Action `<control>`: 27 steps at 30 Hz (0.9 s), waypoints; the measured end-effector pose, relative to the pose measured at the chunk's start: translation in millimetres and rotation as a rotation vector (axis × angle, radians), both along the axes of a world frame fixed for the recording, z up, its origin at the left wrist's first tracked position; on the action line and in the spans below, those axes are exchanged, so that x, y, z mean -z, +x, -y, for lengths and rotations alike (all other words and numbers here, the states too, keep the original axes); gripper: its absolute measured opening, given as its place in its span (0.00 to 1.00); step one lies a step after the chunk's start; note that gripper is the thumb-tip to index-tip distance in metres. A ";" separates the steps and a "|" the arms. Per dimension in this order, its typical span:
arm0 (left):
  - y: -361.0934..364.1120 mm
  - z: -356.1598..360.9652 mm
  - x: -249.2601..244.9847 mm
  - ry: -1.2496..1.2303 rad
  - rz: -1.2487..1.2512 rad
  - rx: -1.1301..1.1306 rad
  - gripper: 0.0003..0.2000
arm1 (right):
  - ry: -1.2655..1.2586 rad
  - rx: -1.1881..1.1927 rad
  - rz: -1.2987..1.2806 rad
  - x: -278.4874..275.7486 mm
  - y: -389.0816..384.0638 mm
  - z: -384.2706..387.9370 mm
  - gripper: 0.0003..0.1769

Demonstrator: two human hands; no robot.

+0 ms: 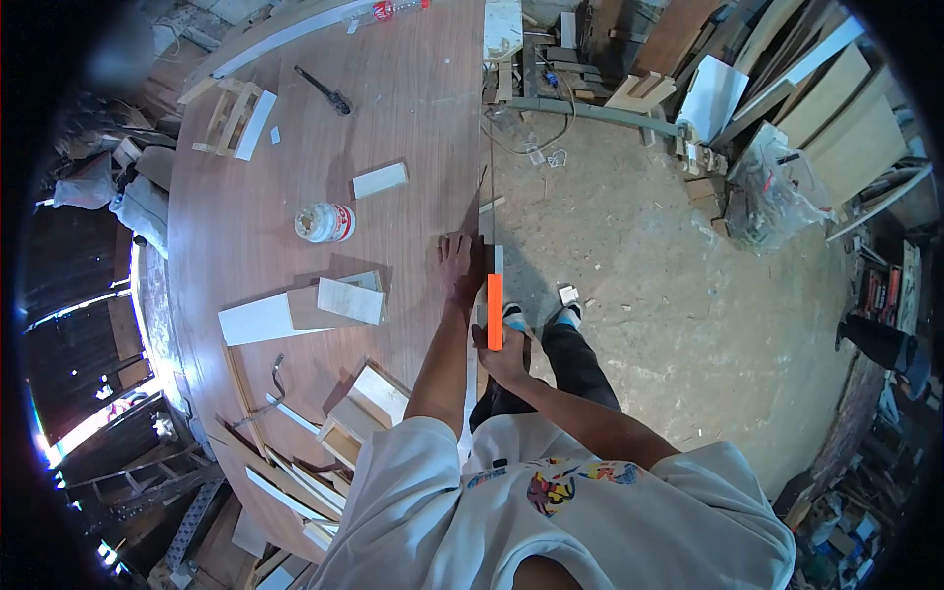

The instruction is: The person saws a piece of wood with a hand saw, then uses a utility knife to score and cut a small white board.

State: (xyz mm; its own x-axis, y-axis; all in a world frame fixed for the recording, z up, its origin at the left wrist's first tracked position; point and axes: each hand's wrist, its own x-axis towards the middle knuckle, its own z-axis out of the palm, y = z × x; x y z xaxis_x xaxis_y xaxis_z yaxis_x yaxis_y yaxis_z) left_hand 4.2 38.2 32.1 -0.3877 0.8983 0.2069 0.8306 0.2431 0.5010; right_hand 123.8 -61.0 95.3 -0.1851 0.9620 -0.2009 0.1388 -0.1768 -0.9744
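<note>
Fingers apart, my left hand [457,264] lies flat near the right edge of the wooden table [413,128]. Just to its right, my right hand [503,356] is wrapped round the near end of a long, narrow orange tool [495,305] at that edge. A thin grey part shows at the tool's far end; what kind of tool it is, I cannot tell. My right palm is partly hidden.
On the table are a glass jar [324,223], a white block [380,180], stacked boards [350,301], a dark tool [324,90] and a wooden frame [234,120]. Planks [855,108] and a plastic bag [777,192] stand beyond the concrete floor [669,295].
</note>
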 end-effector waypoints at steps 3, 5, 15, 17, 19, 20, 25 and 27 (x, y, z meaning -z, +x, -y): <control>-2.3 2.3 -5.2 0.002 0.053 0.055 0.11 | 0.047 0.030 0.021 9.5 -3.7 7.8 0.13; -1.0 2.9 -7.7 0.010 0.082 0.081 0.11 | 0.038 0.043 -0.039 14.3 -4.1 11.8 0.13; -5.2 4.6 -3.1 0.139 -0.057 0.033 0.07 | 0.369 -0.168 -0.001 43.4 12.5 17.5 0.12; -6.9 1.8 0.6 0.141 -0.014 0.052 0.06 | 0.443 -0.223 0.070 45.0 16.3 16.3 0.09; -7.8 3.5 4.4 0.160 -0.008 0.017 0.05 | 0.445 -0.146 -0.126 42.1 15.6 13.9 0.10; -8.5 3.7 5.5 0.159 -0.007 0.017 0.05 | 0.445 -0.146 -0.125 38.7 19.6 13.7 0.10; -7.0 4.2 11.8 0.152 0.007 -0.036 0.05 | 0.490 -0.152 0.088 -13.5 67.1 8.4 0.13; -13.0 13.7 15.3 0.175 -0.036 -0.031 0.06 | 0.439 -0.151 0.160 -27.6 94.7 11.2 0.14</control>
State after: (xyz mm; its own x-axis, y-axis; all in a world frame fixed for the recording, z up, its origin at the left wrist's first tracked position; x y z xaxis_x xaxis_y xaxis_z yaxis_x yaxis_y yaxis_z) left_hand -8.8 24.5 16.8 -0.4043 0.8351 0.3731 0.8421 0.1806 0.5083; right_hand 218.5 -72.3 122.9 -0.3293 0.9269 0.1799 0.2850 0.2792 -0.9170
